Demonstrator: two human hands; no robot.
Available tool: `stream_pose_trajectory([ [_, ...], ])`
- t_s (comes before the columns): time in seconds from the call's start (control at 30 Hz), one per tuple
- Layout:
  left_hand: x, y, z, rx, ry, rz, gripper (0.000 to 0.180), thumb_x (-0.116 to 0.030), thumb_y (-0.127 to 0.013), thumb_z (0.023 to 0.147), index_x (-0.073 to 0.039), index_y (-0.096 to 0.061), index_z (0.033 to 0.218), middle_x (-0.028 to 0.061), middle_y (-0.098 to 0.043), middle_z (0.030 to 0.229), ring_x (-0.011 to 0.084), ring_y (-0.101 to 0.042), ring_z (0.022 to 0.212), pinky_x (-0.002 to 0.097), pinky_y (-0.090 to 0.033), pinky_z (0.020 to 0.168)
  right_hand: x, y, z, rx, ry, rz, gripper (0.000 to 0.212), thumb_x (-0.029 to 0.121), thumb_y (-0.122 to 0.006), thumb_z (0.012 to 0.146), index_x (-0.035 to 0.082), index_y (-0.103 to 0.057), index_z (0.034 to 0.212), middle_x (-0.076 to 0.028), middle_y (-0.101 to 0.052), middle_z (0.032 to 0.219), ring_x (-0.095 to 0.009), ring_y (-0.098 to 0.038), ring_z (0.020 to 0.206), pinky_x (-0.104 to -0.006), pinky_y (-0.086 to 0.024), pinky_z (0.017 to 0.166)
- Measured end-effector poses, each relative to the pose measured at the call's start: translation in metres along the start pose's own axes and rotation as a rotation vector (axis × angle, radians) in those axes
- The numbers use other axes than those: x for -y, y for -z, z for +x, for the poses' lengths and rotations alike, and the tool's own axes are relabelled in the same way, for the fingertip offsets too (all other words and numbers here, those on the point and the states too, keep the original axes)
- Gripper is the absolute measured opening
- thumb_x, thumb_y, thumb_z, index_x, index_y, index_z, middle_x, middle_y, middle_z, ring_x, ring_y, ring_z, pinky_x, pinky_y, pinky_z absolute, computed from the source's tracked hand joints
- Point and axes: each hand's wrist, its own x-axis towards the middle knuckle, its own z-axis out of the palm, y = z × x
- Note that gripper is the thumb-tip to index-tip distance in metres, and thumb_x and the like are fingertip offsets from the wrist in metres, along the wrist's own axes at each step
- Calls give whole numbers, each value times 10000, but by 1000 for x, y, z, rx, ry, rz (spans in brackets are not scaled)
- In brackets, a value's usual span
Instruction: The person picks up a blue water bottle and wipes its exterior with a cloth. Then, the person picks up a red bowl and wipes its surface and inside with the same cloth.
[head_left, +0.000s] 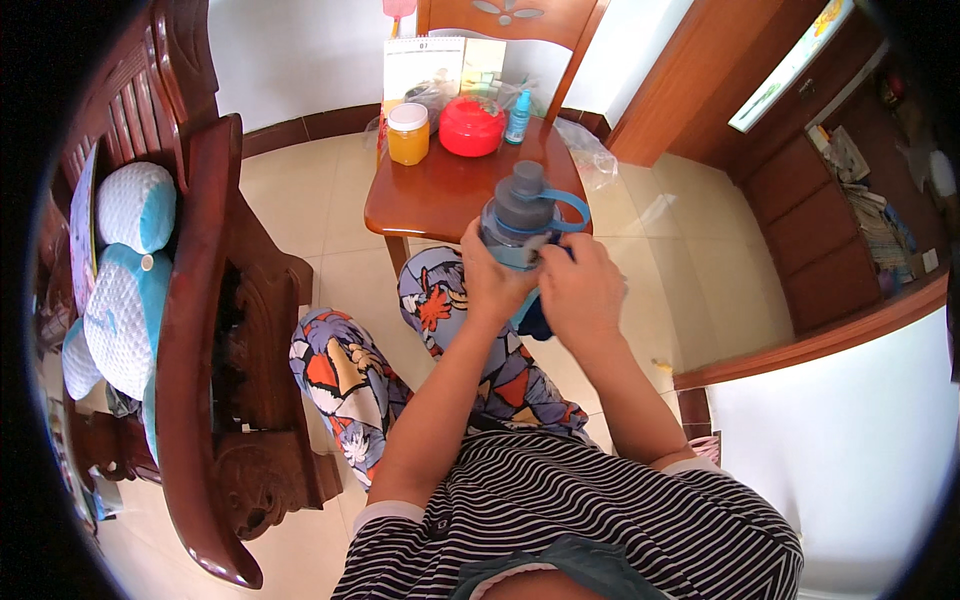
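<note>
A large water bottle (515, 225) with a dark grey lid and a blue loop handle stands upright between my hands, just in front of the chair seat. My left hand (492, 280) is wrapped round its left side. At the bottle's right side my right hand (580, 285) is closed, fingertips together near a small greyish-white patch on the bottle's front. What those fingertips pinch is too small to tell. Below the bottle, partly behind my right hand, some dark blue material (533, 318) shows. The bottle's lower part is mostly hidden by my hands.
On the wooden chair (430, 195) stand a jar of yellow contents (408, 140), a red round container (472, 128), a blue spray bottle (518, 118) and a desk calendar (425, 65). A carved wooden bench (200, 350) with a plush toy (125, 310) is at left; a cabinet (810, 220) is at right.
</note>
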Motion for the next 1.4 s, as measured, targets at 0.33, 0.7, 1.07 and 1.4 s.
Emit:
stream_pose_trajectory([
  [0.33,-1,28,14,306,375,-658,1002,-289,-858,697,-12,-299,1480,150,-462,1430,260,-452,1322,390,-356,1105,-46,-30,-23,-183,-285,789,150,61,-652,888,2,-664,1025,-123,-652,996,-233,-640,924,-312,-493,842],
  [0.7,-3,46,9,416,384,-739,1026,-205,-840,705,-62,-243,1526,121,-445,1444,265,-426,1337,406,-330,1126,-71,-50,-1,-20,-522,1183,199,85,-644,917,-7,-677,1090,-83,-671,1046,-160,-624,952,-297,-495,839],
  [1.07,1,47,4,364,276,-584,1051,-247,-918,672,-47,-258,1465,115,-440,1417,246,-461,1293,396,-385,1094,-12,-15,-10,-243,69,569,228,41,-669,839,26,-700,1064,-164,-649,1067,-347,-644,964,-376,-515,846],
  [1.4,-5,37,1,287,51,-417,1112,-206,-936,616,-21,-229,1453,149,-440,1381,258,-450,1298,410,-376,1103,-36,-27,14,-180,-63,549,281,44,-603,864,11,-679,1133,-174,-659,1119,-358,-634,1001,-395,-505,886],
])
